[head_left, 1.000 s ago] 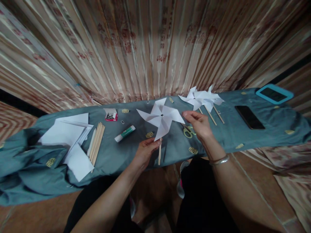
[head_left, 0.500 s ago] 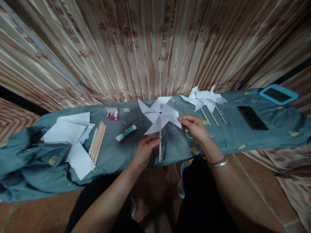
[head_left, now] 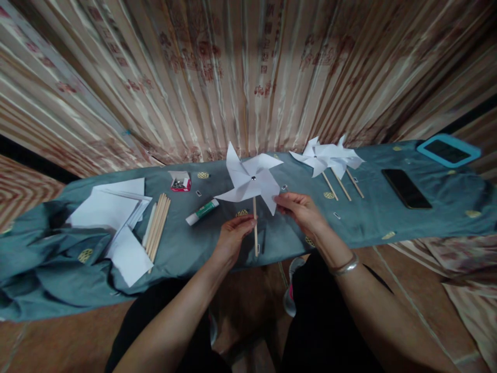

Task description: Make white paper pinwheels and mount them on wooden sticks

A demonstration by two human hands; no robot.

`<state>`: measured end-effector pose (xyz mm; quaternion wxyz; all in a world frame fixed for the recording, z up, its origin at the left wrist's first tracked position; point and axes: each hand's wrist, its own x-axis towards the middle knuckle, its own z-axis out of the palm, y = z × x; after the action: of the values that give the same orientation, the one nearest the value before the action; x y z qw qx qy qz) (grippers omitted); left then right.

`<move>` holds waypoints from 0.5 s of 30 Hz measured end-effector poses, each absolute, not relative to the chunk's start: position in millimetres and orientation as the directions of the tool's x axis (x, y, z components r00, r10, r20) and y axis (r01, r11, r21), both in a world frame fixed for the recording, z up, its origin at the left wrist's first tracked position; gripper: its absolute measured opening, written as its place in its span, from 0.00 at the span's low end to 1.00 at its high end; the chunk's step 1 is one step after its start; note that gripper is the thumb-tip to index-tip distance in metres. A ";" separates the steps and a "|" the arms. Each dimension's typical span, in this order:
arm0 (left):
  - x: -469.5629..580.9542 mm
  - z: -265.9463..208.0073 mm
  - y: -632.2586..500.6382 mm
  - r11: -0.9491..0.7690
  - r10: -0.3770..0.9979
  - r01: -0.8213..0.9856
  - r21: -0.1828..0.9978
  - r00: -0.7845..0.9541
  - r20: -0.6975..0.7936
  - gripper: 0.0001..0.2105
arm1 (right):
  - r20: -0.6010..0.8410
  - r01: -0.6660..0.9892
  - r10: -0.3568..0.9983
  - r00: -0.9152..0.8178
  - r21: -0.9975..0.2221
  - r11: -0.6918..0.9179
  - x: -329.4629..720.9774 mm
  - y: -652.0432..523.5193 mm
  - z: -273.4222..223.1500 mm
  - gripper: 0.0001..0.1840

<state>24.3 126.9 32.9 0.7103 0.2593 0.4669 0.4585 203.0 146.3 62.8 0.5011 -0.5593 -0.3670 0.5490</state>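
Observation:
A white paper pinwheel (head_left: 254, 178) with a shiny pin at its centre is held up over the cloth. My left hand (head_left: 233, 238) is closed around its wooden stick (head_left: 255, 235), below the blades. With thumb and fingers, my right hand (head_left: 301, 210) pinches the tip of the lower right blade. Left of the pinwheel lies a glue stick (head_left: 202, 212) with a green label. Behind it stands an open small red and white box (head_left: 180, 182) of metal pins.
More white pinwheels (head_left: 330, 157) on sticks lie at the back right, near a black phone (head_left: 406, 188) and a blue-framed device (head_left: 448, 150). At left are paper sheets (head_left: 104, 207) and several wooden sticks (head_left: 158, 228) on the green cloth (head_left: 182, 248). A curtain (head_left: 240, 77) hangs behind.
The pinwheel's blades have turned clockwise. My right hand has moved down and left with the blade, while my left hand stays on the stick.

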 end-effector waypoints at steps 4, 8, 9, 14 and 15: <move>23.8 33.2 126.7 0.440 0.896 -0.412 0.798 0.145 -0.420 0.14 | -0.244 -0.143 0.965 0.097 -0.963 -0.229 198.7 145.0 58.3 0.18; 23.4 34.7 126.7 0.438 0.898 -0.414 0.798 0.157 -0.411 0.14 | -0.237 -0.124 0.970 0.062 -0.966 -0.228 195.9 144.2 55.6 0.18; 23.5 35.1 126.7 0.439 0.897 -0.414 0.797 0.160 -0.411 0.14 | -0.239 -0.128 0.969 0.056 -0.965 -0.230 195.2 143.9 55.5 0.18; 23.4 34.9 126.6 0.445 0.894 -0.416 0.793 0.159 -0.419 0.15 | -0.263 -0.162 0.964 0.032 -0.954 -0.254 191.9 142.6 55.8 0.17; 23.2 34.5 126.5 0.443 0.895 -0.411 0.796 0.161 -0.415 0.15 | -0.264 -0.163 0.964 0.028 -0.953 -0.256 191.3 142.5 55.8 0.17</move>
<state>23.2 126.5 34.5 0.7149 0.2636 0.4589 0.4569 191.3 142.5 55.8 0.4803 -0.5325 -0.3760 0.5869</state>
